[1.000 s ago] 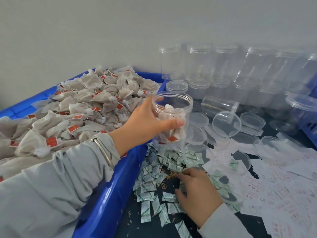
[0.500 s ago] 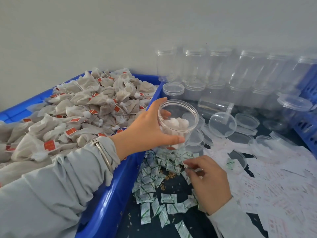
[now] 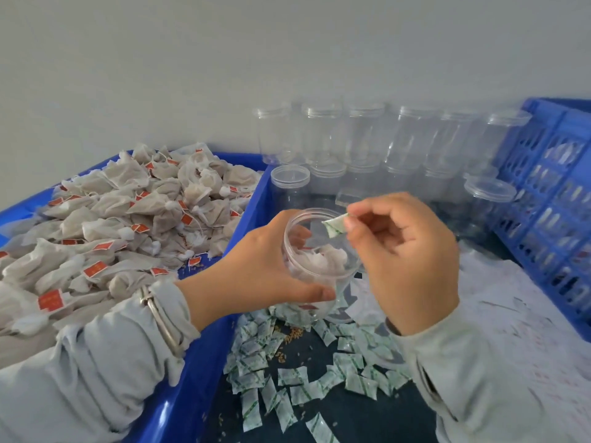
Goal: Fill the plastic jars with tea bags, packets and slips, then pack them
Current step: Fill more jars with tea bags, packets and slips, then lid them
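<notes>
Left hand [image 3: 256, 279] grip wrapped round open clear jar [image 3: 319, 266], tilted, tea bags inside, held above table [image 3: 358, 417]. Right hand [image 3: 406, 260] grip pinches green-white packet [image 3: 335, 227] at jar mouth. More packets [image 3: 287, 375] scattered below; tea bag pile [image 3: 121, 225] in blue bin [image 3: 179, 407] left; paper slips [image 3: 518, 318] right.

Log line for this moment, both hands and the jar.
left hand: grips open jar | jar: holds tea bags | right hand: pinches packet over jar mouth | packet: not yet in
</notes>
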